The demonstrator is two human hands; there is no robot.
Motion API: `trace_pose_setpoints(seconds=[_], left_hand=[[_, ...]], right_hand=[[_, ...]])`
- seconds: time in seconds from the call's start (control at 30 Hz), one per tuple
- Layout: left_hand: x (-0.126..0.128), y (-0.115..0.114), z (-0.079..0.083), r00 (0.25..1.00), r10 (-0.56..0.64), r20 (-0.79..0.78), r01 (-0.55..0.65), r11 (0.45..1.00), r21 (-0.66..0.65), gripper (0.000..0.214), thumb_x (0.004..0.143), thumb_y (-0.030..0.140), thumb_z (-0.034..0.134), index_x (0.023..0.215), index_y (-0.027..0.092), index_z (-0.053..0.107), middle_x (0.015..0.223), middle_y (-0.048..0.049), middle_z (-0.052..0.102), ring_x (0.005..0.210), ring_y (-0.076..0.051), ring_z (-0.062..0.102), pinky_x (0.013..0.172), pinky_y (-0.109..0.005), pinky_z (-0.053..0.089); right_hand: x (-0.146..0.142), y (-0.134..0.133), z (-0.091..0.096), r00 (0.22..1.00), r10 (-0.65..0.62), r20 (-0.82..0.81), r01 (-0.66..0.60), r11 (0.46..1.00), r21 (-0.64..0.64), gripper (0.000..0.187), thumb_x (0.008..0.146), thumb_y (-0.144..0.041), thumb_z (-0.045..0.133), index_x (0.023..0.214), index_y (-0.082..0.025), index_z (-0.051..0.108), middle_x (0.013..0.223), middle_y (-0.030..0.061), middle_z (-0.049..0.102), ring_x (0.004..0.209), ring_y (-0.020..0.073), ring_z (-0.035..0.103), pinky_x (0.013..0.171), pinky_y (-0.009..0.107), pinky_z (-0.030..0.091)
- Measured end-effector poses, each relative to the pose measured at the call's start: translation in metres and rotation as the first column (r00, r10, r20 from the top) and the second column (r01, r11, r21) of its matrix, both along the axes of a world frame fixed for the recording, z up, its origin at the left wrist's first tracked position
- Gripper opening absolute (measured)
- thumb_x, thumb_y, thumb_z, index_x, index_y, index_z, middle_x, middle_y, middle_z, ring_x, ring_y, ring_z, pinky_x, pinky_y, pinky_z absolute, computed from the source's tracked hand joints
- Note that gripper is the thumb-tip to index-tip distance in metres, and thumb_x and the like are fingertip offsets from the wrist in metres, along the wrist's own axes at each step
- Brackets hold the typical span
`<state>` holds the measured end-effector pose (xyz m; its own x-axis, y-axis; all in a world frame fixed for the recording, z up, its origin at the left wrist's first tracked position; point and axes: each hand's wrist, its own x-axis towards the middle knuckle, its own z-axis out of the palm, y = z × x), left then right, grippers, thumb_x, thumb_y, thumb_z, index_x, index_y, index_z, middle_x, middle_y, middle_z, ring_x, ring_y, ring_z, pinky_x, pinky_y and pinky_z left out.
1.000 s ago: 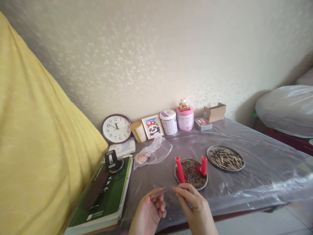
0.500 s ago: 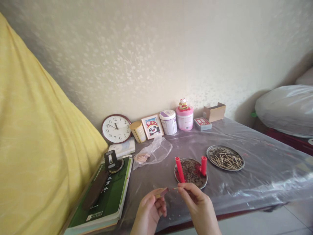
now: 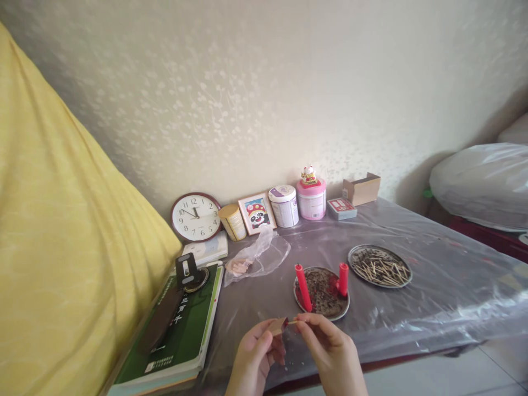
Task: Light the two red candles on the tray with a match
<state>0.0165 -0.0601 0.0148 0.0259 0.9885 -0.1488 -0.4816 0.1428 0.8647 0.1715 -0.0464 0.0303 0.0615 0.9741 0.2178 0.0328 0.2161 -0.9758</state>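
Matchbox (image 3: 278,326) gripped by fingers of left hand (image 3: 258,347), near side of candle plate (image 3: 322,291). Matchstick (image 3: 292,322) pinched by fingers of right hand (image 3: 329,344), tip at matchbox; contact can't be told. Two red candles (image 3: 303,289) carried on plate; dish of matches (image 3: 363,257) set right of it.

A home, by every sign, fills the view I watch from afar — patterned wallpaper (image 3: 264,99), yellow cloth (image 3: 61,220) and a plastic-covered table (image 3: 437,275) where a round clock (image 3: 197,225), framed panda picture (image 3: 258,213) and cat figurine (image 3: 309,176) stand along the wall.
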Motion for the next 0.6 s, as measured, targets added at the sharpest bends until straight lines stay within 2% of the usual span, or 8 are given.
trace_pose_setpoints(seconds=[0.23,0.6], left_hand=[[0.0012,0.0005,-0.0052,0.999,-0.039,0.036,0.04,0.999,-0.031,0.046,0.061,0.048,0.08,0.09,0.013,0.073,0.067,-0.0048,0.062,0.06,-0.015,0.056,0.054,-0.027,0.042],[-0.0013,0.0009,-0.004,1.0,0.019,-0.009,-0.019,1.0,0.002,0.047,0.063,0.047,0.078,0.094,0.012,0.073,0.073,-0.0074,0.065,0.063,-0.016,0.054,0.056,-0.028,0.042]], right_hand=[[0.0028,-0.0006,0.0013,0.998,-0.021,0.06,0.019,0.999,0.035,0.022,0.082,-0.041,0.064,0.084,-0.021,0.073,0.082,0.0028,0.074,0.073,0.0147,0.069,0.067,0.014,0.053],[0.003,-0.0016,0.0073,0.987,-0.066,0.146,0.037,0.982,0.187,0.019,0.086,-0.037,0.06,0.081,-0.022,0.07,0.078,0.0007,0.072,0.069,0.0122,0.067,0.067,0.013,0.052]])
